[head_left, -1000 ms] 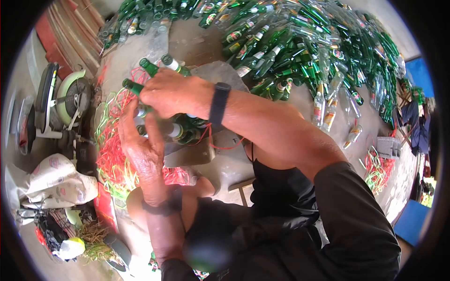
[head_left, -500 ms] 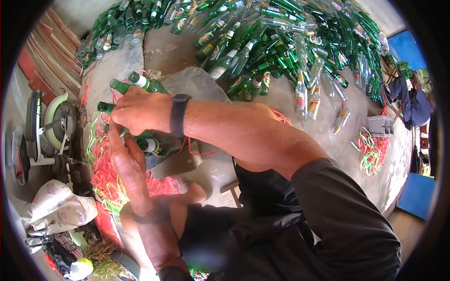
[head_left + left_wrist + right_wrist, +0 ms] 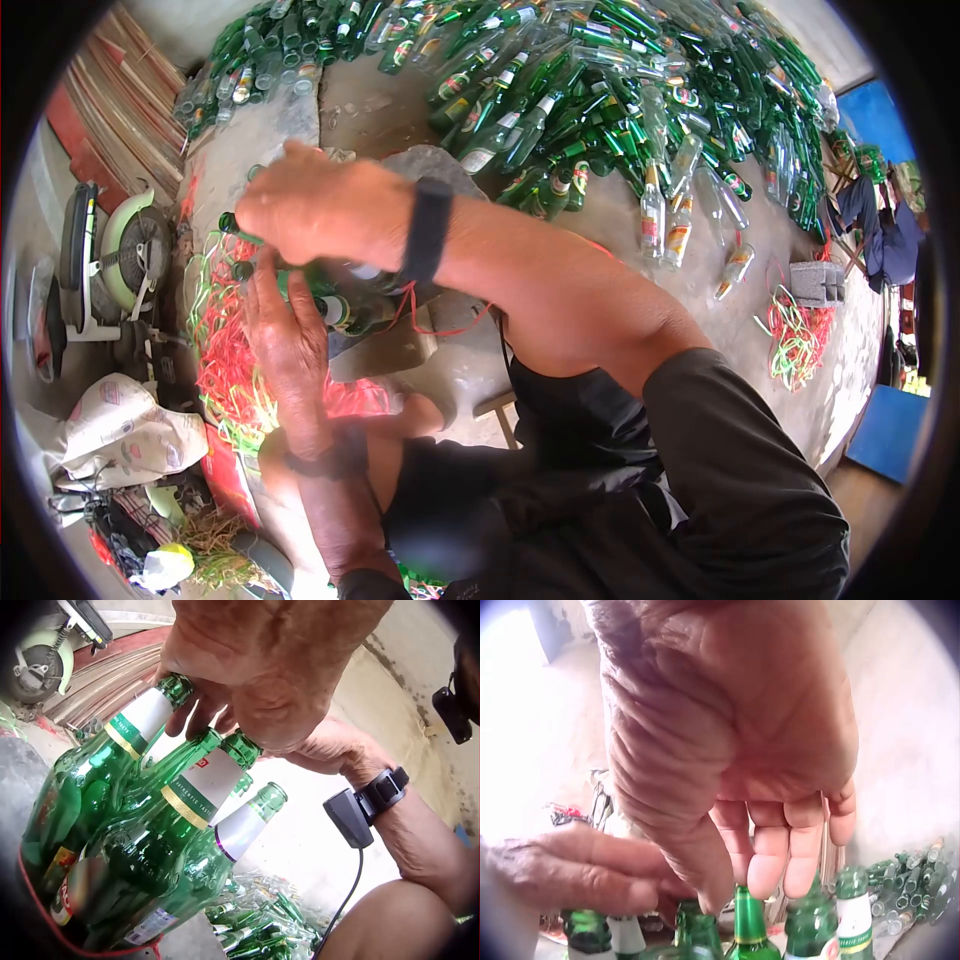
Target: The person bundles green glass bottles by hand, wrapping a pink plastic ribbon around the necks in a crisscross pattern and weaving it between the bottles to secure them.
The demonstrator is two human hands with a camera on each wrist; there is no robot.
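Note:
A cluster of green glass bottles (image 3: 150, 825) stands upright, ringed low down by a red strap (image 3: 45, 915). In the head view my right hand (image 3: 320, 210) is blurred above the bottle tops. Its fingers (image 3: 776, 855) hang down loosely in the right wrist view, with the thumb tip right at one bottle's mouth (image 3: 694, 915). My left hand (image 3: 285, 335) lies alongside the cluster with its fingers stretched toward the necks. From the right wrist view, those left fingers (image 3: 615, 877) reach in over the bottle tops beside my right thumb.
A large heap of green and clear bottles (image 3: 600, 100) covers the floor ahead. Red and green plastic straps (image 3: 230, 350) are piled at the left, more lie by a grey block (image 3: 817, 284). A wheeled vehicle (image 3: 135, 250) and a white sack (image 3: 130, 430) stand at the far left.
The head view has swung, shifting the scene. My right hand, earlier bent at the bottle necks, has lifted a little and now covers more of them. The left hand stays beside the cluster.

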